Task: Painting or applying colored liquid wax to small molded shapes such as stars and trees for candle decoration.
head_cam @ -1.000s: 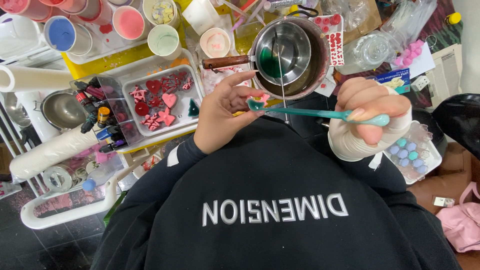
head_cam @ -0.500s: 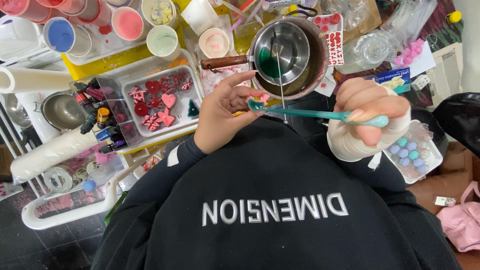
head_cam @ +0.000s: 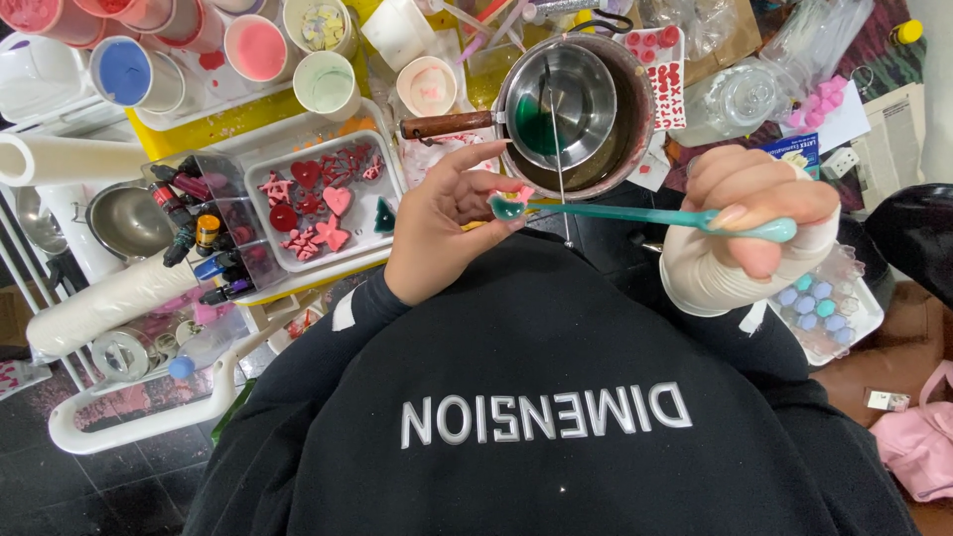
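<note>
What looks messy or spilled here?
Pink and red splashes stain the white tray under the paint cups, and orange smears mark the yellow surface beside it. The teal spoon, held in the right hand, carries green liquid near the left hand without dripping.

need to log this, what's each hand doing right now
Left hand: fingertips pinched on a small pink piece.
Right hand: shut on the handle of a teal spoon, bowl at the pink piece.

cluttered yellow worktable (head_cam: 213, 127), far left cups of coloured wax (head_cam: 256, 47), white tray of red and pink shapes (head_cam: 323, 199), steel pot with wooden handle (head_cam: 576, 114), dye bottle organiser (head_cam: 204, 233), paper roll (head_cam: 60, 159) at left
</note>
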